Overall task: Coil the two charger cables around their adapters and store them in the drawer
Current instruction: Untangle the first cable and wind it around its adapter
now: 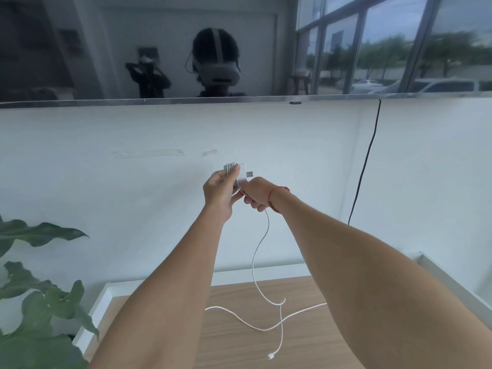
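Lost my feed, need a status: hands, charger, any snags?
Left hand gripping white adapter, few turns wound. Right hand feeding cable. Long tail loose on wooden surface. No snags seen.

Left hand (219,191) grips white adapter (241,177); right hand (256,194) pinches its dangling cable (259,251).

Two bare hands, the left hand (220,192) and the right hand (257,193). One small white plastic charger adapter (241,176), one thin white cable (262,242) and one thin black cord (365,166). One light wooden table (298,350), one green leafy plant (34,294), one red string bracelet (274,196).
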Demonstrator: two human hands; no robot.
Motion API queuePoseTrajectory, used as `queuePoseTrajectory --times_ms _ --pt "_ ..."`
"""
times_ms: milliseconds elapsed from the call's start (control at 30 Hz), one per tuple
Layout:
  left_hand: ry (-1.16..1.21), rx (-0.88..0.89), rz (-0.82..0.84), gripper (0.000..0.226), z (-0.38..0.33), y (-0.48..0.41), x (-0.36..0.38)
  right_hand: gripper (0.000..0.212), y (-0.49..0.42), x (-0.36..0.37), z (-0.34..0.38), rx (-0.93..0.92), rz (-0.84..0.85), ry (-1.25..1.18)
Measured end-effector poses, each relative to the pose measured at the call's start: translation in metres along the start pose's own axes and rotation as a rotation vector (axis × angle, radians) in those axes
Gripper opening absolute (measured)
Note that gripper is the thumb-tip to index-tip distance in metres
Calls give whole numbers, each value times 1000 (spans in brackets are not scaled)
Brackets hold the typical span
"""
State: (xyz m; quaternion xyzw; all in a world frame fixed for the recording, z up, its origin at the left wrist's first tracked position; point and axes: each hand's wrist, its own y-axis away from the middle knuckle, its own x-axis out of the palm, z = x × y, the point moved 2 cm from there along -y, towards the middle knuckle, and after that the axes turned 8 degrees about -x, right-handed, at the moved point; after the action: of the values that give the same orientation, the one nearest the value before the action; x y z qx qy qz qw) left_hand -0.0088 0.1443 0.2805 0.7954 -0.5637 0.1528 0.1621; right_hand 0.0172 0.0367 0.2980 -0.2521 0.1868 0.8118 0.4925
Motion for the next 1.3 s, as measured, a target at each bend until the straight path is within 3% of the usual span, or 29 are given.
queuePoseTrajectory --times_ms 200,333,467,633,767,933,1100,1300 --pt "-73 65 -56 19 5 -6 -5 32 5 -14 9 -58 -14 -7" --pt "-70 74 -103 18 7 -8 -11 31 5 -26 25 -164 -196 -153" --pt "24 31 -69 21 4 -4 -4 28 5 -35 39 -290 -387 -173" --pt "-10 29 45 23 2 4 7 26 2 -37 38 -340 -426 -201" --pt "-59 40 17 25 3 0 4 32 -3 -43 30 -329 -455 -141" --pt "-53 -5 89 29 5 1 9 56 -6 -53 11 -347 -549 -167" --pt "74 -11 188 16 -9 7 20 39 0 -56 -1 -218 -511 -324" --pt "76 -3 219 13 -23 8 40 38 -2 -54 -4 -120 -499 -518"
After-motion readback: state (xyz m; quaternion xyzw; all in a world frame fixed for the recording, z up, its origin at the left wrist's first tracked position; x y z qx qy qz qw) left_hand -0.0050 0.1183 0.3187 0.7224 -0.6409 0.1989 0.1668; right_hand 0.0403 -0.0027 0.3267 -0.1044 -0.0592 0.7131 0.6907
